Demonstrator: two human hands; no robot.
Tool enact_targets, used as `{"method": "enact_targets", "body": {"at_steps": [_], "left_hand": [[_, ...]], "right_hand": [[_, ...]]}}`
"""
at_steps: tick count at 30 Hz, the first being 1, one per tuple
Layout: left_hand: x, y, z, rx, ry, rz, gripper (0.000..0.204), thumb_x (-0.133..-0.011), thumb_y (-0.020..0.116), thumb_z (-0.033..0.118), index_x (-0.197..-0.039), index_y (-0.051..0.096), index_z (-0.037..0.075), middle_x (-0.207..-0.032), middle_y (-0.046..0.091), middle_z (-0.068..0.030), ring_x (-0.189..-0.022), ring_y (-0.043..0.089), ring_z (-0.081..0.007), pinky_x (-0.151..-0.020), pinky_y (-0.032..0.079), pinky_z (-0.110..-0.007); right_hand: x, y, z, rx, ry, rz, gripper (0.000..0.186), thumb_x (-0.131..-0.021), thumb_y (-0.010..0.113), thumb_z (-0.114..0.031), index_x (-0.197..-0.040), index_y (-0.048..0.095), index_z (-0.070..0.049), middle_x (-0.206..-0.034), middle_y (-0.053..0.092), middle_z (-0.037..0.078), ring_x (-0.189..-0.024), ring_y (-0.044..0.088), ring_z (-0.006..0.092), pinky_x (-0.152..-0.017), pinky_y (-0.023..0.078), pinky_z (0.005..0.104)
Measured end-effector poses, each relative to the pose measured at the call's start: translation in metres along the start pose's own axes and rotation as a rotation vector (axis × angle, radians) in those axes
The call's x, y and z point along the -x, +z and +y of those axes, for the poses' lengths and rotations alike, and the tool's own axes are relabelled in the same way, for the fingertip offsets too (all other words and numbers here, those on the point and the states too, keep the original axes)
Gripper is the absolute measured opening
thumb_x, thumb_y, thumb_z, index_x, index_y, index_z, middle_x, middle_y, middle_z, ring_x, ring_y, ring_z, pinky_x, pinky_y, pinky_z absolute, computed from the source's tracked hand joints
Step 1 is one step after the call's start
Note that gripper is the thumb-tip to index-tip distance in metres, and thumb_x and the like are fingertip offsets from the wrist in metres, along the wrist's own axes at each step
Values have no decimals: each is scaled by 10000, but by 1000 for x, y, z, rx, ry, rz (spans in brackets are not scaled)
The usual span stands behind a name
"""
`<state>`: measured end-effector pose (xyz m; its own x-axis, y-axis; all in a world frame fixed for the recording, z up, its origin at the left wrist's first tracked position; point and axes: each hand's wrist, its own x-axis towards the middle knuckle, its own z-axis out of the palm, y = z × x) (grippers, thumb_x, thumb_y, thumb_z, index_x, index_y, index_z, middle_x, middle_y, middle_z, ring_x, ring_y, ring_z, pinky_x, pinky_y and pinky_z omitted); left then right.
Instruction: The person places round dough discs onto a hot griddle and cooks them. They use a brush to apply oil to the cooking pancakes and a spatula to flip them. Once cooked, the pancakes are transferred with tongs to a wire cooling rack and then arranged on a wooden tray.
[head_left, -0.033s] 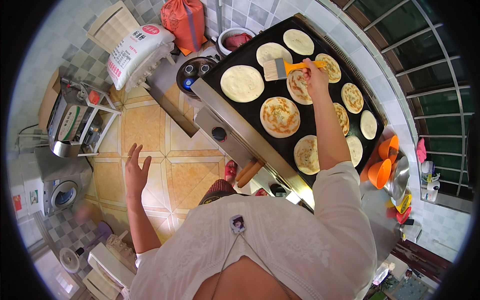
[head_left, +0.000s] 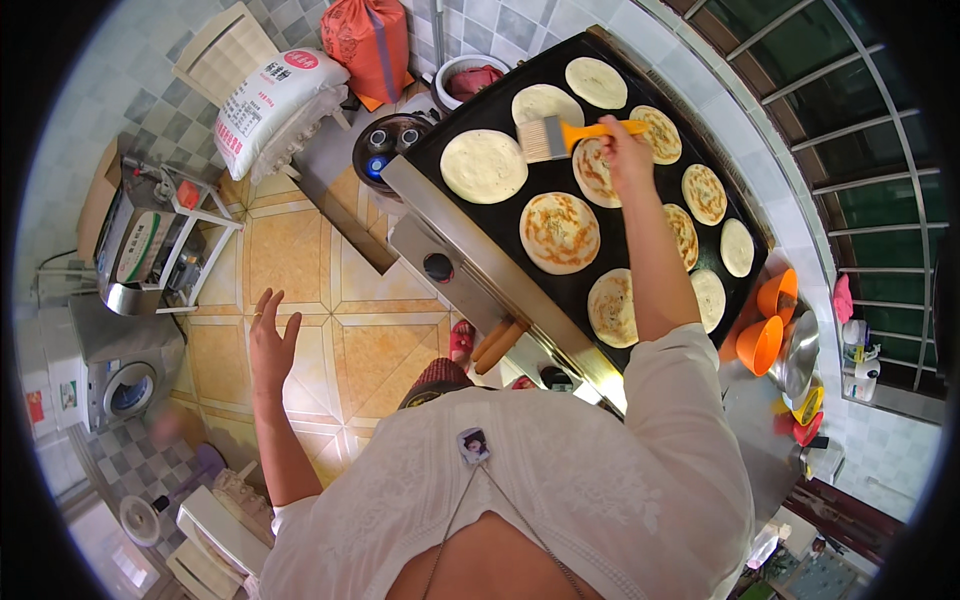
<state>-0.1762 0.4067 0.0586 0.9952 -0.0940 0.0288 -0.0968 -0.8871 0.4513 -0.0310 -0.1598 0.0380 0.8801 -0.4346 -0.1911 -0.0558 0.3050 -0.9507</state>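
A flat brush with an orange-yellow handle and pale bristles is gripped by my right hand, fingers closed round the handle. Its bristles reach the gap between a pale round flatbread and another pale one, blurred at the tip; whether they touch is unclear. Several flatbreads lie on the black griddle, including a browned one below the brush. My right forearm hides part of the bread on the right. Off to the left, over the floor, my left hand is empty, fingers apart.
Steel edging with a knob runs along the griddle's near side. Orange bowls stand to its right. A white sack rests on a chair at the upper left. A barred window lies beyond the griddle.
The brush and my right hand have shifted slightly to the left, toward the pale flatbread. My left hand stays where it was.
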Motion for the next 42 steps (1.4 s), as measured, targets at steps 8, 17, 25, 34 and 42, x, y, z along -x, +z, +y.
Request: {"method": "enact_targets", "body": {"at_steps": [8,17,25,34,42], "left_hand": [[-20,10,36,39,68,-61,402,-854,626,152,-1212,529,-1,-1297,493,-229,-1205,466,-378,-990,390,-412],[-17,75,26,66,161,-186,397,-871,608,158,-1220,529,-13,-1241,540,-210,-1150,518,-347,-955,419,-401],[30,111,102,36,169,-388,379,-871,610,163,-1193,544,-24,-1177,584,-187,-1009,602,-316,-838,488,-386],[99,139,141,33,132,-506,380,-898,581,214,-1196,553,-20,-1186,585,-180,-1025,600,-273,-872,473,-369],[98,157,185,253,-240,-591,590,-884,498,517,-1300,494,100,-1164,597,-33,-1070,565,-151,-742,431,-300]], "right_hand": [[33,28,-15,-241,-22,30,158,-858,652,-117,-926,604,18,-738,605,39,-583,551,93,-506,430,189],[158,-233,-162,-635,-469,437,179,-906,595,-150,-941,594,25,-685,576,47,-587,571,117,-539,488,189],[218,-506,-137,-256,-713,1214,133,-860,610,-84,-871,593,47,-783,646,123,-663,649,196,-577,539,271],[164,-636,-111,530,-5,1076,361,-845,546,-345,-873,641,2,-880,675,164,-782,666,317,-648,528,404],[453,-539,-10,1452,256,774,354,-778,643,-360,-889,657,-25,-911,653,196,-857,626,366,-725,505,445]]}}
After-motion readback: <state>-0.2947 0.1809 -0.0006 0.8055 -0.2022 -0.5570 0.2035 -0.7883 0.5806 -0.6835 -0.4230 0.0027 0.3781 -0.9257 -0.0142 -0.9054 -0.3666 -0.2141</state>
